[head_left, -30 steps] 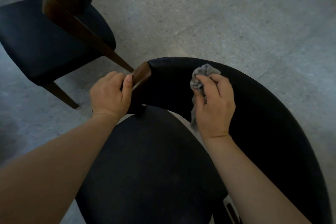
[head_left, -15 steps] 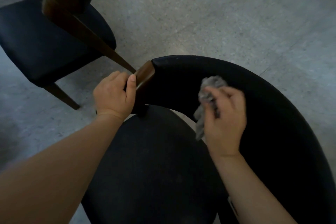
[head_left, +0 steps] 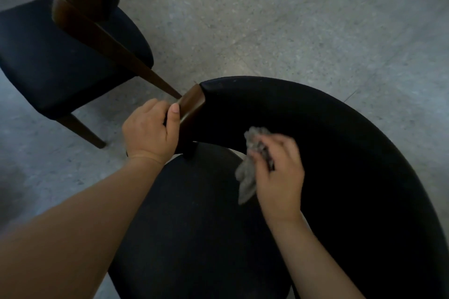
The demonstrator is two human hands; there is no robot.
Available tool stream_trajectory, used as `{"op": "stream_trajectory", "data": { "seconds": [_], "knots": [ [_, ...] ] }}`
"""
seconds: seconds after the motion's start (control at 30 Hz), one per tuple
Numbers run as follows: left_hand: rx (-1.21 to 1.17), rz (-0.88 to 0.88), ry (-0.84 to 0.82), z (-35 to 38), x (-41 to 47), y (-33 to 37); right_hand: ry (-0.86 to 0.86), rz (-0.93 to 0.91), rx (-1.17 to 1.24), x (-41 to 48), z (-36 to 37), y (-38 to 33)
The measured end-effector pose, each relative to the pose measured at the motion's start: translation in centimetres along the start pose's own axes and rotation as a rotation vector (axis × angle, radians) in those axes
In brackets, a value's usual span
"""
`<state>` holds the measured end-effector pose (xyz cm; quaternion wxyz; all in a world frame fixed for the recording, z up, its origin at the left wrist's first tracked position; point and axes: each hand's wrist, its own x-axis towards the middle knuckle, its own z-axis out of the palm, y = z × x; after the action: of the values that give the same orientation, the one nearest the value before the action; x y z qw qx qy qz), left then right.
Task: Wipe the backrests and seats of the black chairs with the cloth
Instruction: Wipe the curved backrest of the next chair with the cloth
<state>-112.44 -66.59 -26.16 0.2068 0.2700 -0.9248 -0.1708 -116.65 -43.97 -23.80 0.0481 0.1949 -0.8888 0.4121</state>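
Black near chair (head_left: 340, 153), far chair (head_left: 48, 68): 2; 1 cloth (head_left: 246, 177) in right hand (head_left: 281, 177).

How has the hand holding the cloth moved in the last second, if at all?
Yes. The right hand and cloth slid down the backrest, from its top edge toward the seat, judged against the wooden end.
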Motion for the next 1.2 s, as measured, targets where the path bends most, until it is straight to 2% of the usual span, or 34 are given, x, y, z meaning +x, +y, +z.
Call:
{"op": "stream_trajectory", "data": {
  "seconds": [0.07, 0.13, 0.33, 0.63, 0.7, 0.83, 0.93, 1.0, 1.07, 1.13, 1.2],
  "knots": [
    [-0.001, -0.006, -0.001, 0.0, 0.0, 0.0, 0.104, -0.13, 0.016, 3.2, -1.6, -2.1],
    [-0.005, -0.007, 0.003, 0.0, -0.1, 0.1, 0.174, -0.185, -0.006, 6.5, -2.6, -3.2],
    [-0.017, 0.014, 0.037, 0.0, -0.1, 0.1, 0.146, -0.054, -0.173, 10.8, -0.7, -3.5],
    [0.006, 0.02, 0.058, 0.1, -0.1, 0.0, 0.003, -0.244, -0.114, 6.2, 0.5, -1.8],
    [0.011, 0.016, 0.063, 0.1, -0.1, 0.0, -0.039, -0.224, -0.142, 3.9, 1.4, -0.1],
    [0.006, 0.019, 0.069, 0.0, -0.1, 0.1, -0.11, -0.063, -0.063, 0.6, 3.4, 1.6],
    [0.008, 0.023, 0.081, 0.1, -0.1, 0.0, -0.047, -0.124, -0.003, 1.0, 2.5, -0.1],
    [0.006, 0.018, 0.076, 0.1, -0.2, 0.0, 0.052, -0.214, -0.021, 2.0, 1.6, -1.5],
    [0.006, 0.018, 0.068, 0.0, -0.1, 0.1, 0.107, -0.222, -0.062, 3.1, 1.5, -2.0],
    [0.003, 0.016, 0.06, 0.0, -0.1, 0.1, 0.085, -0.198, -0.14, 3.2, 2.7, -1.1],
    [0.001, 0.015, 0.059, 0.0, -0.1, 0.1, -0.049, -0.193, -0.177, 1.9, 4.5, 1.1]
  ]
}}
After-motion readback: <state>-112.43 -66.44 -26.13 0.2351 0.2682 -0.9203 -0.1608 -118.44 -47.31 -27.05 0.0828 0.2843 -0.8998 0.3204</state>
